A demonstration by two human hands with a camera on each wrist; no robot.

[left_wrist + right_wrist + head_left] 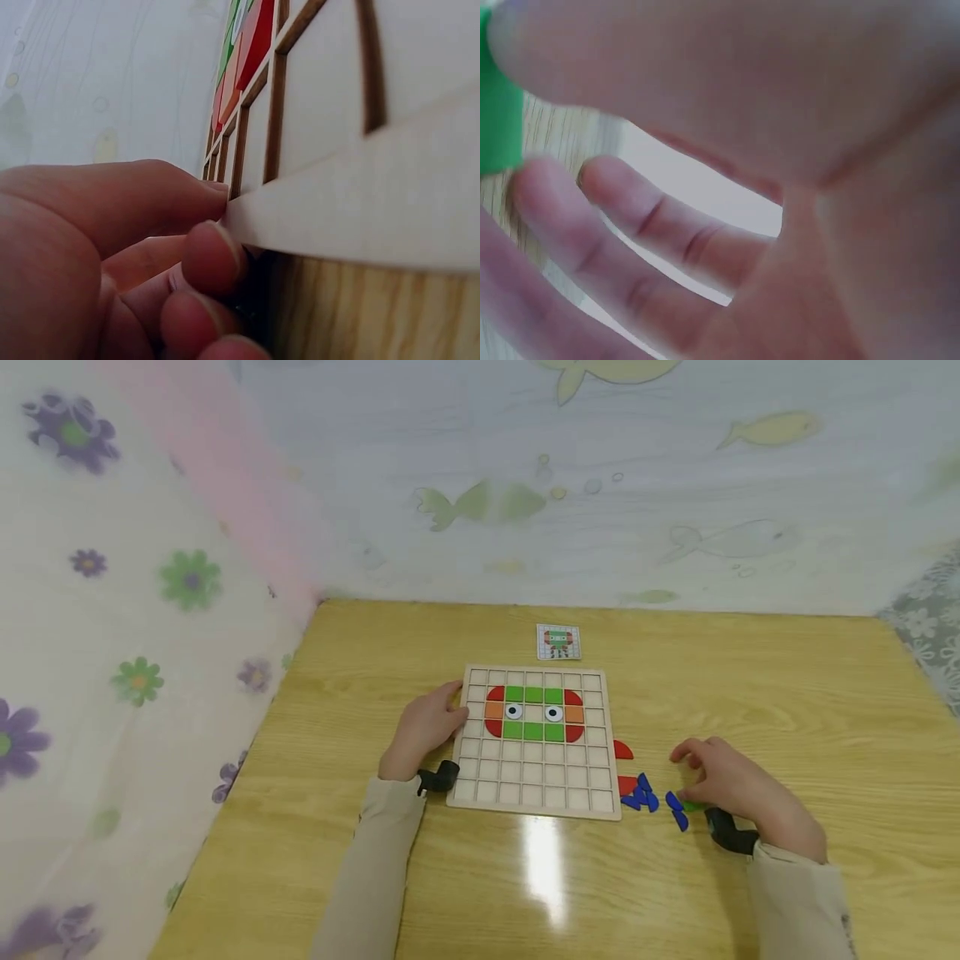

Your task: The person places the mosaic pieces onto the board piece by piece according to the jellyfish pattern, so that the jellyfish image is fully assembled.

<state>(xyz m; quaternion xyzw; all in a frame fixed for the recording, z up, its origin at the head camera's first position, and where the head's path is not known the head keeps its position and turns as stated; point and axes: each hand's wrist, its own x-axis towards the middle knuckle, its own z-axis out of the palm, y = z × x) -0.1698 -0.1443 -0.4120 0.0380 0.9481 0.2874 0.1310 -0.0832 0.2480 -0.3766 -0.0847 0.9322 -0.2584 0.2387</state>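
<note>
My left hand (pixel 426 727) holds the left edge of a wooden grid board (pixel 491 793). In the left wrist view, its thumb and curled fingertips meet the board's rim. On the board lie green squares (pixel 534 732), orange squares (pixel 573 714), red rounded corner pieces (pixel 495 727) and two round eye pieces (pixel 553 713). Right of the board, my right hand (pixel 738 781) hovers low with fingers spread from the thumb. Its thumb touches a green piece (pixel 499 112), mostly covered in the head view. Blue pieces (pixel 678 820) lie beside the thumb.
A small picture card (pixel 558 642) with a gridded figure lies behind the board. Several blue pieces (pixel 651 802) and two red pieces (pixel 622 750) sit against the board's right side. Patterned walls border the wooden table (pixel 300 860) at the back and left.
</note>
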